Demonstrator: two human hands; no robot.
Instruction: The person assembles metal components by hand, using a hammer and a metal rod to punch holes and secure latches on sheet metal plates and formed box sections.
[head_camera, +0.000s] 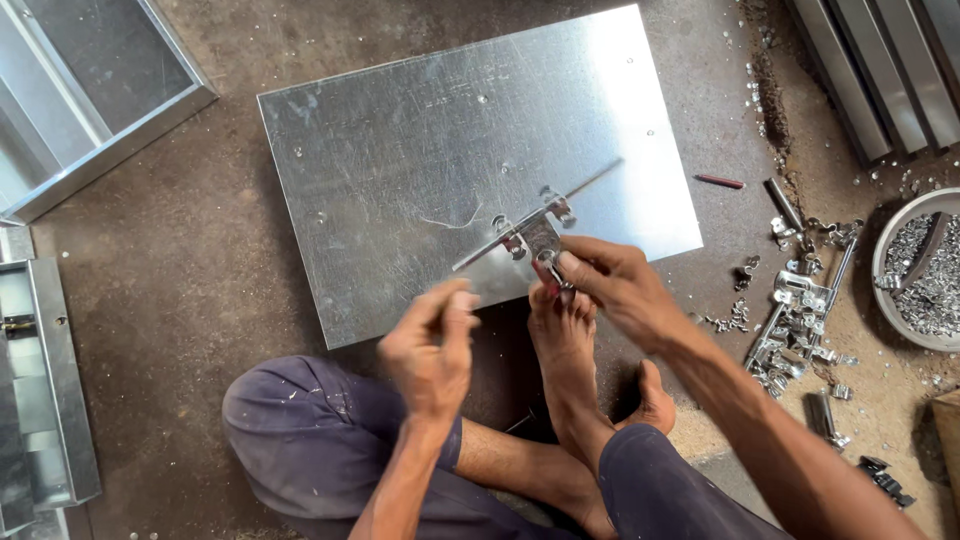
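1. Landmark: a flat galvanised sheet-metal panel (420, 150) lying on the dirt floor (190, 260).
2. On the panel's near edge: a shiny sliding-bolt latch (535, 228), its rod running slantwise up toward the panel's right side.
3. Right hand (610, 285) at that near edge, fingertips (566, 264) pinched on the latch's lower end or on some small part there; hard to tell which, since the fingers cover it.
4. Left hand (432, 345) raised just off the panel's near edge, blurred, fingers bunched together, possibly holding something tiny; cannot tell.
5. Bare foot (565, 335) pressed against the panel's near edge, directly below the latch.
6. Right of the panel: a scatter of loose latch parts and screws (800, 320) on the floor, and further right a round bowl (885, 300) of small metal pieces.
7. Left of the panel: open sheet-metal boxes (70, 110).
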